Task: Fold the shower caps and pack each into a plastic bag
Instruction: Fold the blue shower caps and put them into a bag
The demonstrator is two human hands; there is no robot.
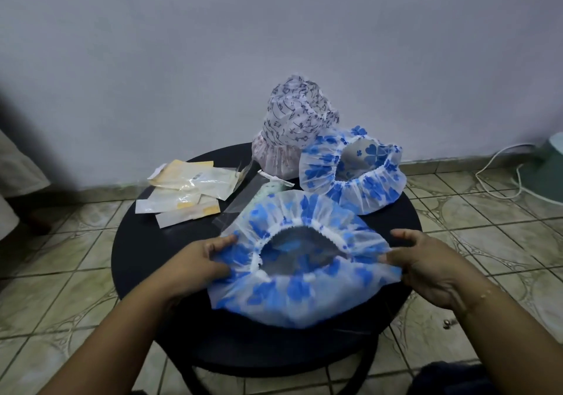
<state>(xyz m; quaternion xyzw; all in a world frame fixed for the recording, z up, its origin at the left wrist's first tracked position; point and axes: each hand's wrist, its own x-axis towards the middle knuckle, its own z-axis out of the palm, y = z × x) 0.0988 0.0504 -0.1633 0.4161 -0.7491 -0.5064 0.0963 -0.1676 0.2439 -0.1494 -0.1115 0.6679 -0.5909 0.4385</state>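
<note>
A white shower cap with blue flowers [292,291] lies spread on the round black table [143,260], its elastic opening facing up. My left hand [202,260] pinches its left rim and my right hand [426,265] pinches its right rim. A second blue-flowered cap [353,178] sits behind it at the right, opening tilted toward me. A white cap with dark markings [297,120] stands puffed up at the back. A clear plastic bag [240,202] lies flat just left of the held cap's far edge.
Several flat packets with yellow and white inserts [185,190] are piled at the table's back left. A plain wall rises close behind. The floor is tiled; a white cable [499,175] and a green object [548,169] lie at the far right.
</note>
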